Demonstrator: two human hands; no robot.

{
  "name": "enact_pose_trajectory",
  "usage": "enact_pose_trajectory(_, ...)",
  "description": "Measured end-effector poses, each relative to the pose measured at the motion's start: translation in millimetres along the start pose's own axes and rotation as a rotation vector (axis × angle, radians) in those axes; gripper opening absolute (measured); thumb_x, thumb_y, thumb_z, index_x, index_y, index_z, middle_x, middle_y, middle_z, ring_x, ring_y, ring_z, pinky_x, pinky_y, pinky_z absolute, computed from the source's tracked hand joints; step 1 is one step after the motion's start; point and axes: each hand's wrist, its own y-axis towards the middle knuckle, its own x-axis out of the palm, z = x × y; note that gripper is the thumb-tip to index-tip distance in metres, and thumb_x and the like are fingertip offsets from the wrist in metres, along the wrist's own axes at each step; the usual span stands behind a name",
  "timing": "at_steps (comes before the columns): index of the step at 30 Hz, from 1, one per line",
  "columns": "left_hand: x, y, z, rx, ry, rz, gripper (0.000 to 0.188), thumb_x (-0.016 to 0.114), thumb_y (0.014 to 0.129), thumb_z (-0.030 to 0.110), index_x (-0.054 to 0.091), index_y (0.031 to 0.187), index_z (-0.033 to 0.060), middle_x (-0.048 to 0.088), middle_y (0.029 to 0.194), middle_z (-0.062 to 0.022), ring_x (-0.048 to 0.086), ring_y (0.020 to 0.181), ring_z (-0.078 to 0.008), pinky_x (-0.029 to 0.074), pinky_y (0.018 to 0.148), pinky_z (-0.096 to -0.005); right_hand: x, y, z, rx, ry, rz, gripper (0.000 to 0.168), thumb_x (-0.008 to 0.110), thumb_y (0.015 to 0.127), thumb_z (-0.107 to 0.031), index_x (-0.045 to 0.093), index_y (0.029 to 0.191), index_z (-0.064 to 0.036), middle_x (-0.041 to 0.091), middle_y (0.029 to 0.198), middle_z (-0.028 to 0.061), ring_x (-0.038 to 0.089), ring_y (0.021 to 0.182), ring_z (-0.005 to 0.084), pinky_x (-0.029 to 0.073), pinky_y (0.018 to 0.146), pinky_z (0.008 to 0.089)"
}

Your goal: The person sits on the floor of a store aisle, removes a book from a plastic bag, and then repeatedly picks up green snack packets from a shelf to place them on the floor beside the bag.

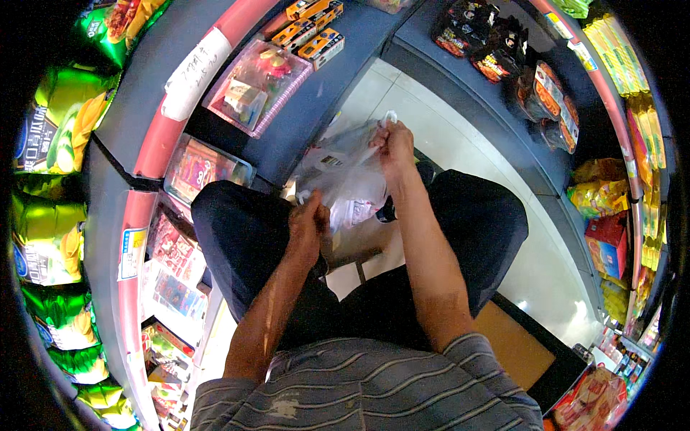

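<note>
A clear plastic bag [342, 161] is stretched between my two hands, above the floor and in front of my bent knees. My left hand [308, 222] grips the bag's near left edge. At the far right corner, my right hand [398, 144] is shut on the bag's gathered top, with a white twist of plastic poking out past the fingers. Inside or just behind the film a barcode label shows. A pale packet with pinkish print [353, 211] sits at the bag's lower end; whether it is inside the bag I cannot tell.
Shelves flank the aisle. Green chip bags [51, 237] line the left, above a pink-lined basket [294, 83] and orange-black boxes [321, 46]. Black noodle packs [488, 51] and yellow bags [598, 194] fill the right shelf. A brown cardboard piece [512, 345] lies behind my right side.
</note>
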Motion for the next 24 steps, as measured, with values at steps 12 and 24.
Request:
enact_pose_trajectory(12, 4.0, 1.8, 12.2, 0.237, 0.059, -0.043, 0.040, 0.059, 0.096, 0.043, 0.062, 0.077, 0.0072, 0.054, 0.067, -0.0011, 0.041, 0.052, -0.0091, 0.031, 0.049, -0.0277, -4.7, -10.2, -15.4, 0.018, -0.511, -0.386, 0.014, 0.054, 0.090, -0.011, 0.058, 0.100, -0.003, 0.056, 0.072, 0.0076, 0.054, 0.061, 0.0179, 0.047, 0.060, 0.0338)
enact_pose_trajectory(24, 7.5, 53.4, 4.4, 0.648, 0.493, -0.123, 0.038, 0.063, 0.089, 0.020, 0.062, 0.125, 0.0083, 0.066, 0.091, -0.0047, 0.054, 0.068, -0.0135, 0.046, 0.060, -0.0274, -2.1, -93.7, 9.0, 0.105, -0.759, -0.430, 0.015, 0.056, 0.092, -0.017, 0.062, 0.097, -0.005, 0.050, 0.068, -0.0029, 0.046, 0.059, 0.0082, 0.037, 0.054, 0.0254)
